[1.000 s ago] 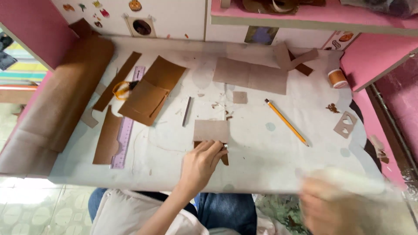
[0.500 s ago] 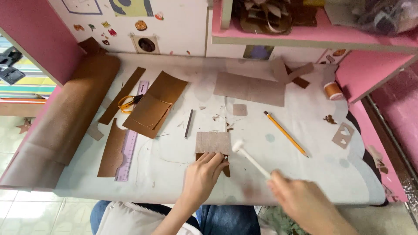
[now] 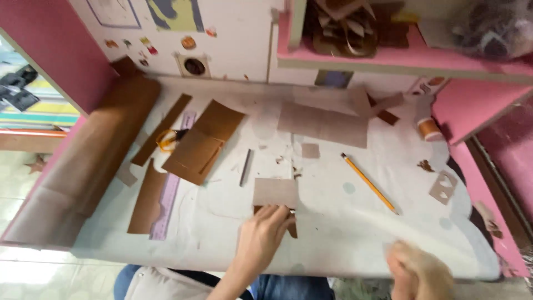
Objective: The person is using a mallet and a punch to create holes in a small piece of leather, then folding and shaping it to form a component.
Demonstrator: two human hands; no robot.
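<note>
A: One view only, head camera. Could slip: small cardboard rectangle (image 3: 276, 192) lying loose on the white desk (image 3: 333, 239), held down only at its near edge, beside a small dark brown piece (image 3: 291, 226).

B: Pinned by the left hand (image 3: 264, 233)?

A: Yes, fingers (image 3: 276, 213) loosely curled, tips pressing the near edge, nothing wrapped.

B: And the right hand (image 3: 419, 272)?

A: Blurred at the desk's near edge; cannot tell whether spread or closed. Might brush the yellow pencil (image 3: 369, 183) nearby.

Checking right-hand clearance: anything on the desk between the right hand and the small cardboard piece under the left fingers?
Nothing visible. Bare desk lies between the blurred right hand and the cardboard piece that the left hand touches. The pencil lies farther back, off that line.
</note>
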